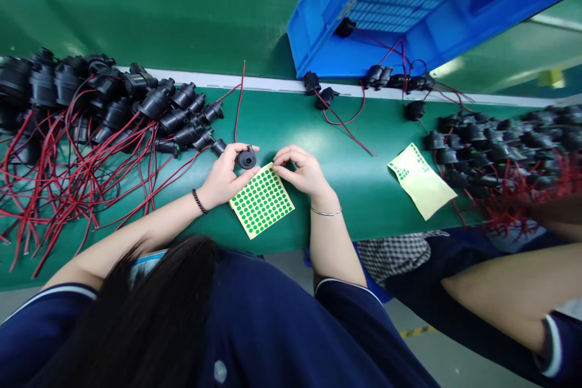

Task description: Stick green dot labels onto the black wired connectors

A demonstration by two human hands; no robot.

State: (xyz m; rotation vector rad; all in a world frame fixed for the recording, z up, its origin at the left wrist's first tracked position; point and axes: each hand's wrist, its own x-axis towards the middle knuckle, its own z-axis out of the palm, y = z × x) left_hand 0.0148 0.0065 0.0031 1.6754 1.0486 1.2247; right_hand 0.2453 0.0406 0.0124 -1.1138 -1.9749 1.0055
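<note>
My left hand (pixel 224 177) holds a small round black part (pixel 247 159) just above the green belt, its open face turned toward me. My right hand (pixel 301 171) pinches at the top corner of a yellow sheet of green dot stickers (pixel 261 200), which lies flat between my two wrists. The two hands are a few centimetres apart. I cannot make out whether a sticker is on my right fingertips.
A big pile of black parts with red wires (pixel 86 127) covers the belt at left. Another pile (pixel 500 151) lies at right, beside a mostly used sticker sheet (pixel 421 182). A blue crate (pixel 409 6) stands tilted at the back. Another person's arm (pixel 504 294) is at lower right.
</note>
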